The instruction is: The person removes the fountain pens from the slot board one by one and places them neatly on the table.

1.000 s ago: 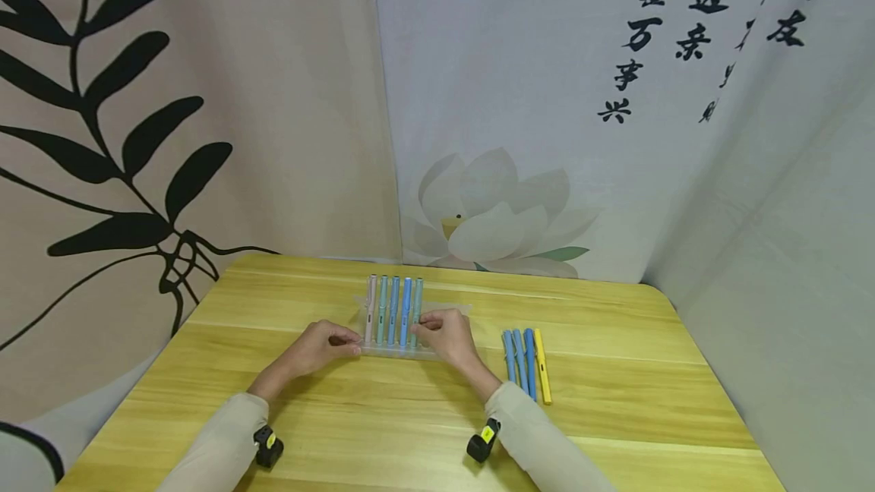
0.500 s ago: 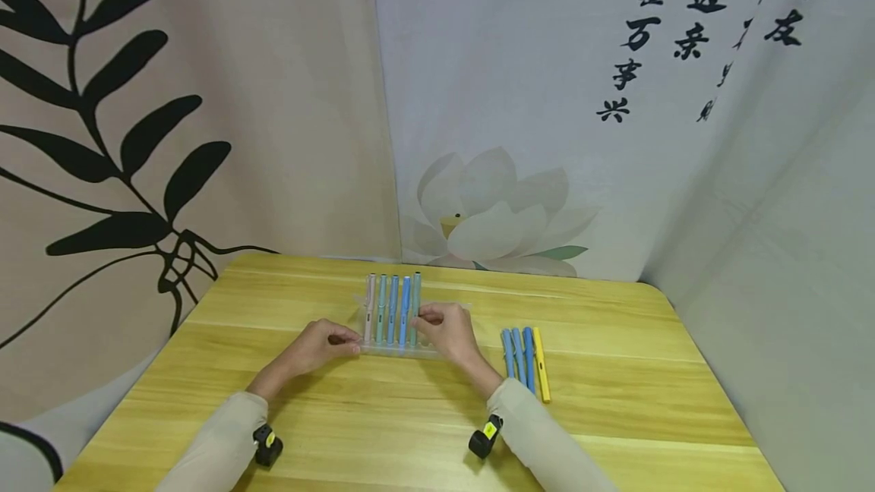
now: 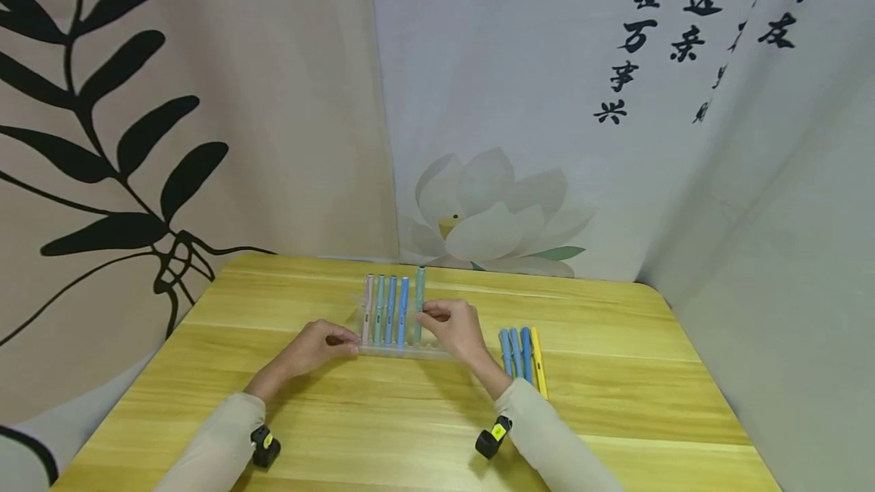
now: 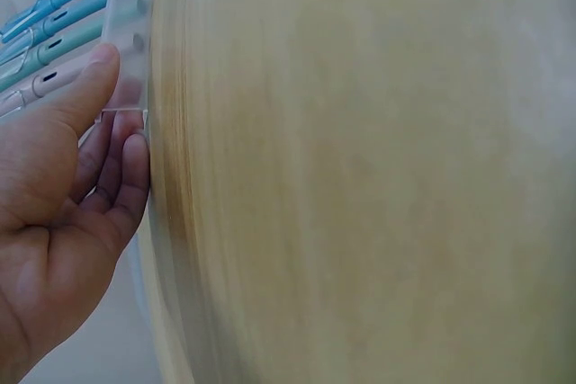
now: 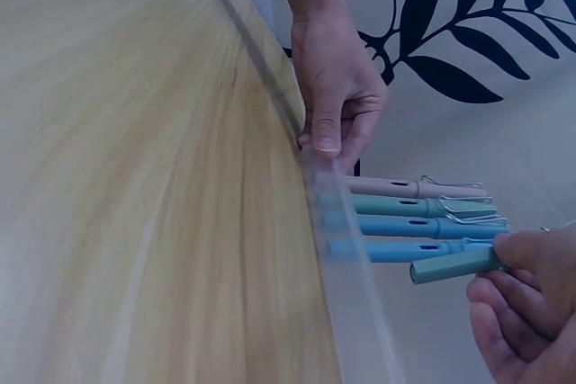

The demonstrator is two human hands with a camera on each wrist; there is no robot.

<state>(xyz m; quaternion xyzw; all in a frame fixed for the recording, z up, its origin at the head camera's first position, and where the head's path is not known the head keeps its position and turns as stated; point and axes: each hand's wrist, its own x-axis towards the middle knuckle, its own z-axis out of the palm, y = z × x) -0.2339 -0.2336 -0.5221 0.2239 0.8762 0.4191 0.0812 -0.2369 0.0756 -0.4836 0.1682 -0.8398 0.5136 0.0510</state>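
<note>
A clear pen stand [image 3: 410, 353] lies across the back middle of the table. My left hand [image 3: 317, 348] grips its left end, thumb on top and fingers below in the left wrist view. Seated in it side by side are a pinkish pen [image 5: 396, 187], a green pen [image 5: 405, 207] and two blue pens [image 5: 387, 250]. My right hand [image 3: 454, 327] pinches another green pen [image 5: 454, 265] between thumb and fingers. That pen's lower end shows free of the stand in the right wrist view, to the right of the last blue pen.
Right of my right hand, several blue pens [image 3: 516, 351] and a yellow pen [image 3: 539, 363] lie in a row on the wooden table [image 3: 369, 431]. A curtain [image 3: 513, 97] with printed flower and writing hangs behind the table's far edge.
My right hand has raised the green pen and shifted it slightly right, widening the gap to the blue pen beside it. The left hand keeps its grip on the stand.
</note>
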